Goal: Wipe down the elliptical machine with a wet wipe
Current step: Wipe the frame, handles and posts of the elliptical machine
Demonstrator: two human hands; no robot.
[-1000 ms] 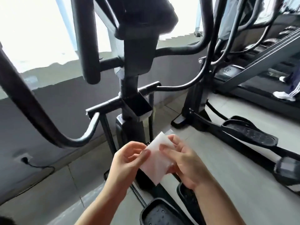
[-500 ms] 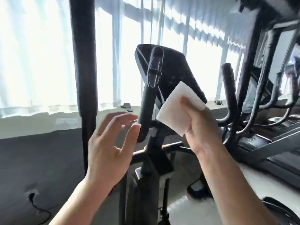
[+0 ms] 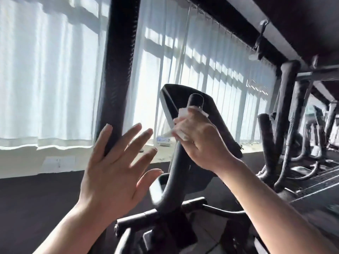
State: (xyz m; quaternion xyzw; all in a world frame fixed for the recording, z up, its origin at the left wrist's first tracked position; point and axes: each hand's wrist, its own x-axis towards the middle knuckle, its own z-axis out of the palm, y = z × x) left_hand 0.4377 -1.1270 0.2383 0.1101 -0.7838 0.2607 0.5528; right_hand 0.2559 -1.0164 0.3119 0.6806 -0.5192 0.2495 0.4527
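Observation:
The black elliptical machine fills the middle of the view, its console (image 3: 218, 125) facing away from me. A curved inner handlebar (image 3: 178, 162) rises in front of the console. My right hand (image 3: 200, 142) grips that bar near its top with the white wet wipe (image 3: 182, 114) wrapped under the fingers. My left hand (image 3: 117, 173) hovers flat with fingers spread, just left of the bar and in front of the thick left moving arm (image 3: 118, 66); it holds nothing.
White vertical blinds (image 3: 45, 70) cover the windows behind a pale sill (image 3: 73, 158). More black exercise machines (image 3: 286, 125) stand in a row to the right. A dark beam (image 3: 293, 24) crosses the upper right. The lower crossbar (image 3: 159, 215) of the elliptical lies below my hands.
My view has tilted up from the pedals to the console. My left hand let go of the wipe and spread open. My right hand carried the wipe up and closed it round the handlebar.

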